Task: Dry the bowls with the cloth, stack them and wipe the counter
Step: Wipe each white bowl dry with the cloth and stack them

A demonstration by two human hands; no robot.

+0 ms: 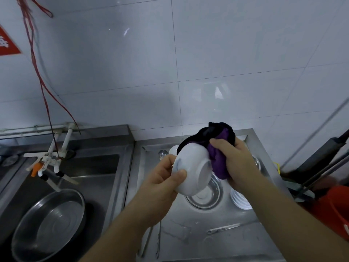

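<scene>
White bowl (192, 170): tilted, base toward camera, held at rim by left hand (162, 178); right hand (236, 159) clutches cloth (217, 148) immediately right (touching).

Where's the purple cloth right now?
In the head view, right of centre: the right hand grips the purple cloth against the white bowl held by the left hand, above the steel counter.

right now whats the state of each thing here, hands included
left hand: grips the white bowl by its rim
right hand: grips the purple cloth
white bowl: held up, tilted, base toward the camera
purple cloth: bunched, pressed against the bowl
metal bowl: upright on the counter
stack of white dishes: on the counter, stacked
metal basin: in the sink, tilted, empty
</scene>
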